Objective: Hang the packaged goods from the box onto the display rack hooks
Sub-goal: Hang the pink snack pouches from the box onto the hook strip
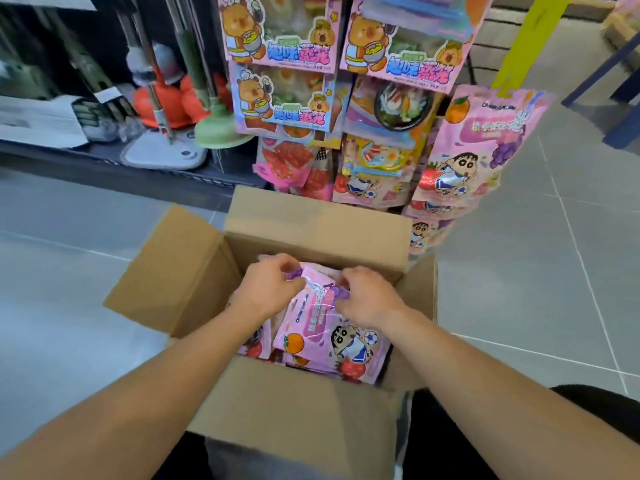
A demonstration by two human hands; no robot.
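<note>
Cardboard box (298,403) sits on grey tile floor (519,271) w/ all four flaps open: far flap upright, left flap splayed out wide, near flap toward the person, right flap folded out next to the display rack (346,140). Open floor to left and right of box; far side is tight, rack standing just behind the far flap, its lowest hanging packs right by the flap's right corner. Dark shelf w/ mops and plungers (221,129) back left.

Both hands down inside the box opening. Left hand (266,289) has fingers curled, pinching the far left corner of the top pink snack pack (325,327). Right hand (367,296) likewise, fingers bent and pinching the far edge of same pack near its purple grape print. Fingertips mostly hidden by knuckles, so exact grip depth can't be told.

Pack lies on a stack of similar pink packs filling the box, tilted slightly. Matching pink packs (464,157) already hang on rack's right side.
</note>
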